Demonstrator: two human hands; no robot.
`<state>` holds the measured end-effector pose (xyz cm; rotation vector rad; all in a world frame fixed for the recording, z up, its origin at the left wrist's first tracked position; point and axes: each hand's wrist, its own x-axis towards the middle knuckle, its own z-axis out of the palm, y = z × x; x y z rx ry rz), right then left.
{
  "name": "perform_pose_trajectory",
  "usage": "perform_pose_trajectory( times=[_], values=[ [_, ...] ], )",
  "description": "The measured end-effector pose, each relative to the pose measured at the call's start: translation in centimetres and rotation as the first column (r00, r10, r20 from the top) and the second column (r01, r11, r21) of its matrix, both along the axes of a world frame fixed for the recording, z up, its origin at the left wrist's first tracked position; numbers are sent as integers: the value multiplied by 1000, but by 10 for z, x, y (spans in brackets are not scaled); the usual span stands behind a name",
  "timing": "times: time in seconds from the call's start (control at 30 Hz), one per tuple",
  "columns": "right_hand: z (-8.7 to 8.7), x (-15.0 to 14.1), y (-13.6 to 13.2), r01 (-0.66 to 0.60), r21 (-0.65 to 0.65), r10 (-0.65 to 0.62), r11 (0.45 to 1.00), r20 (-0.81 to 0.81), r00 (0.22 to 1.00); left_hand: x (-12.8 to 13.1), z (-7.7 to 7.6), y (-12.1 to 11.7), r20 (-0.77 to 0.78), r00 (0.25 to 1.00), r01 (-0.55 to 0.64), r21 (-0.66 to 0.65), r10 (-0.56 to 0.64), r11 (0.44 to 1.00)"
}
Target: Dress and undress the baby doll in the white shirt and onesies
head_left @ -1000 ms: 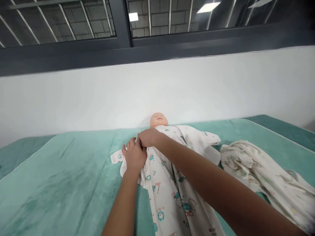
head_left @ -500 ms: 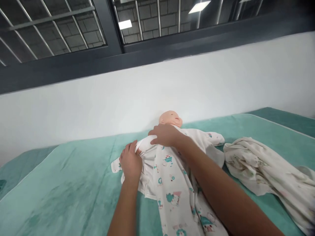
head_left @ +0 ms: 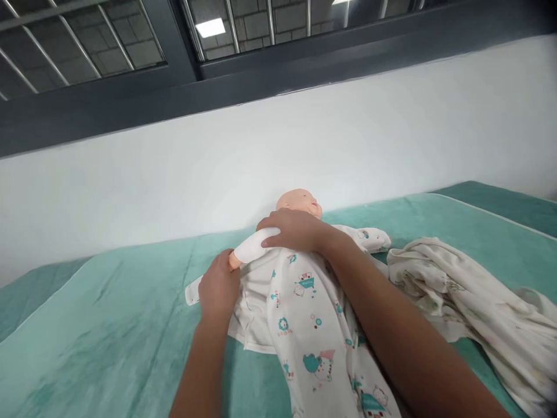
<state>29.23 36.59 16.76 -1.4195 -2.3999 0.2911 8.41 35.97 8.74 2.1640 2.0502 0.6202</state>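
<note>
A baby doll lies face up, its head by the wall. Beneath and over it spreads a white printed baby garment, one sleeve stretched to the right and another sleeve end showing at the left. One doll arm, in a plain white sleeve, points left with bare skin at its end. My left hand is closed around that end, over the garment's left side. My right hand grips the upper part of the same arm, thumb below, covering the doll's neck and chest.
A crumpled white patterned cloth lies to the right of the garment. Everything rests on a green plush cover. Behind rises a white wall, with a dark-framed barred window above.
The doll's white-sleeved arm now extends farther left, with its bare end showing beside my left hand. My left hand has shifted slightly left; my right hand still holds the upper arm.
</note>
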Motion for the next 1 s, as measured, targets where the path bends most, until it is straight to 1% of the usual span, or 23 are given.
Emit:
perform_pose_trajectory(
  times=[0.03, 0.07, 0.1, 0.17, 0.23, 0.3, 0.37, 0.47, 0.57, 0.63, 0.67, 0.7, 0.77, 0.87, 0.93, 1.0],
  values=[
    [1, 2, 0, 4, -1, -4, 1000, -30, 1000, -2, 1, 1, 5, 998, -57, -8, 57, 998],
    [1, 3, 0, 11, 3, -11, 1000, -46, 999, -4, 3, 1, -5, 996, -91, 12, 91, 996],
    [1, 2, 0, 18, 12, -17, 1000, -46, 999, -4, 4, 1, -32, 994, -101, 52, 102, 994],
    [-3, -4, 1, 21, 31, -20, 999, -18, 1000, -4, 5, 1, -122, 990, -58, 151, 77, 987],
    [-8, -11, 3, 8, 25, -8, 1000, 14, 1000, -3, 5, 2, -207, 977, -2, 188, 42, 982],
    [-15, -14, 5, 2, 3, -2, 1000, 14, 1000, -6, 3, 4, -239, 970, -3, 147, 38, 989],
    [-20, -9, 7, 18, -22, -18, 1000, -14, 1000, -13, -1, 7, -237, 969, -47, 71, 62, 996],
    [-27, 5, 6, 42, -42, -48, 998, -147, 988, -25, -8, 12, -216, 973, -96, -57, 82, 994],
    [-37, 21, -5, 76, -42, -86, 996, -372, 924, -31, -13, 14, -195, 978, -91, -112, 68, 989],
    [-48, 32, -15, 154, -45, -156, 987, -483, 862, -31, -14, 14, -192, 979, -92, -105, 70, 990],
    [-54, 38, -20, 203, -49, -200, 978, -508, 838, -31, -15, 14, -192, 979, -95, -100, 74, 991],
    [-61, 44, -25, 255, -49, -243, 966, -512, 824, -30, -16, 14, -193, 978, -98, -95, 79, 991],
    [-75, 56, -33, 350, -20, -319, 936, -465, 826, -29, -17, 14, -202, 976, -106, -84, 87, 991],
    [-92, 71, -40, 466, 75, -424, 882, -309, 851, -28, -20, 14, -216, 971, -120, -71, 102, 990],
    [-98, 78, -41, 540, 134, -509, 831, -209, 835, -27, -22, 14, -224, 968, -133, -66, 115, 989],
    [-99, 83, -41, 617, 168, -598, 769, -152, 787, -27, -22, 13, -227, 965, -148, -61, 130, 987]
  ],
)
